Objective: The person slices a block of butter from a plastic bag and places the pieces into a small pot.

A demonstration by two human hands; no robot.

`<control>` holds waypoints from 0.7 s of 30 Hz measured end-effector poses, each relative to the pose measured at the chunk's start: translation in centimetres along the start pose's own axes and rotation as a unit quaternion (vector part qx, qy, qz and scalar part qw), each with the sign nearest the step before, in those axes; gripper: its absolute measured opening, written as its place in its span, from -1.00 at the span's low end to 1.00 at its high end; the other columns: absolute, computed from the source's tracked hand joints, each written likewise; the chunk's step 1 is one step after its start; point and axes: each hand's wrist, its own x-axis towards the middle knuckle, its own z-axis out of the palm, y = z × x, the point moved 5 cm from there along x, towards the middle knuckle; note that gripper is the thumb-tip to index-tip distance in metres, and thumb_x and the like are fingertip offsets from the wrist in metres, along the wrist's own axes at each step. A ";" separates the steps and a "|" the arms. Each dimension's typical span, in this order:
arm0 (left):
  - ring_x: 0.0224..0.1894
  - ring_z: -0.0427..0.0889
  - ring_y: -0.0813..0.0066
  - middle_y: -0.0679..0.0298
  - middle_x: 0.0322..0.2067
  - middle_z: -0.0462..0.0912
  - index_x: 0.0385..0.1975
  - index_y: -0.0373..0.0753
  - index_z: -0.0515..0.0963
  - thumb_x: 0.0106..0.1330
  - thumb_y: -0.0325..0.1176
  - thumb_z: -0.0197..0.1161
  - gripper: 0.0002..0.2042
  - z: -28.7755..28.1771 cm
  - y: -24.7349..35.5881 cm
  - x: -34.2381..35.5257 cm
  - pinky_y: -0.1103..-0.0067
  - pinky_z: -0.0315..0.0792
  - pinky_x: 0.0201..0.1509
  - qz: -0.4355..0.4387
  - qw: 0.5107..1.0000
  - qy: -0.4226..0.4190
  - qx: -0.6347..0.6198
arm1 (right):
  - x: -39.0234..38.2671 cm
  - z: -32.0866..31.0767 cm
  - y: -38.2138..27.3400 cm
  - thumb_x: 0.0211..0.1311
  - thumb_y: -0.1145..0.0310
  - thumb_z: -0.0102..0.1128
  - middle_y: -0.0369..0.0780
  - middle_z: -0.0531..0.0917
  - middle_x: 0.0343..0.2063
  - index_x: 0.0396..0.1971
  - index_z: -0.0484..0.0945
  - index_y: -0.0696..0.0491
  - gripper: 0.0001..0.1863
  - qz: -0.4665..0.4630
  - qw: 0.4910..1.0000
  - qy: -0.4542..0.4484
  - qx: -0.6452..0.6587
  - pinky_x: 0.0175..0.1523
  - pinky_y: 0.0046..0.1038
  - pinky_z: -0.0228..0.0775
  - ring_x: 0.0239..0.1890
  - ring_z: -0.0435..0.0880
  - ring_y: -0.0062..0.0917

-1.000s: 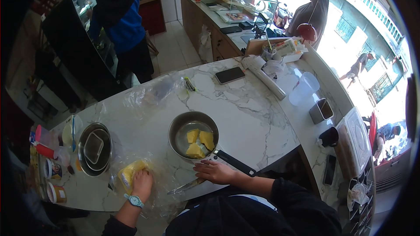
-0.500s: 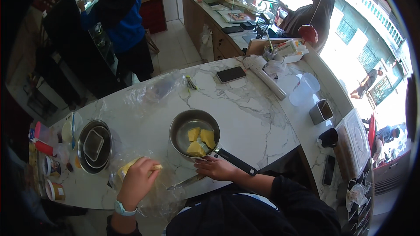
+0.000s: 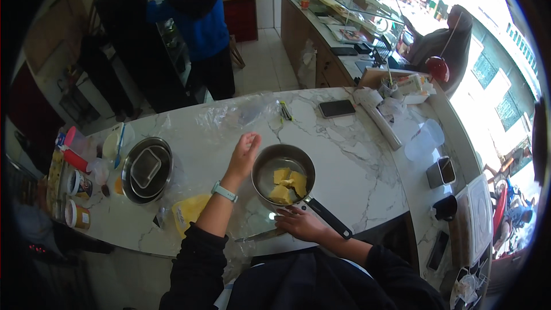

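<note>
Marbled desk is showing bare room right of the pan holding yellow blocks; left hand is hovering, fingers narrow, load unclear; right hand is lying, fingers spread, near the edge.

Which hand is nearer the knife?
Right: the right hand is close by the right end of the knife; the left hand is farther off, beside the saucepan.

I see the left hand now off the yellow packet and over by the saucepan, a small extra yellow piece lying among the chunks
</note>
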 end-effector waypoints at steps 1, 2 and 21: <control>0.00 0.54 0.33 0.14 0.03 0.49 0.17 -0.23 0.35 0.33 0.24 0.03 -0.34 0.2 -3.2 0.4 0.39 0.43 0.09 -0.158 0.981 -0.022 -0.111 | -0.2 0.2 0.1 0.17 0.37 0.05 -0.24 0.55 0.08 -0.09 0.53 0.07 -0.70 -0.005 1.000 -0.007 -0.013 0.39 -0.29 0.18 0.29 0.37 -0.35; 0.05 0.51 0.34 0.13 0.08 0.45 0.24 -0.22 0.25 0.32 0.31 -0.09 -0.27 1.1 -4.3 0.5 0.40 0.40 0.14 -0.233 0.950 -0.083 -0.188 | -0.6 0.1 0.4 0.16 0.37 0.06 -0.25 0.56 0.07 -0.10 0.53 0.07 -0.70 0.010 1.000 -0.004 -0.005 0.37 -0.29 0.20 0.28 0.38 -0.35; 0.08 0.51 0.40 0.04 0.06 0.44 0.36 -0.21 0.07 0.23 0.48 -0.25 -0.08 3.4 -7.4 -2.0 0.54 0.39 0.14 -0.283 0.886 -0.135 -0.340 | -4.0 -0.9 2.1 0.16 0.47 0.05 -0.15 0.57 0.04 -0.07 0.52 0.13 -0.69 0.017 0.999 -0.016 0.048 0.35 -0.28 0.24 0.24 0.43 -0.29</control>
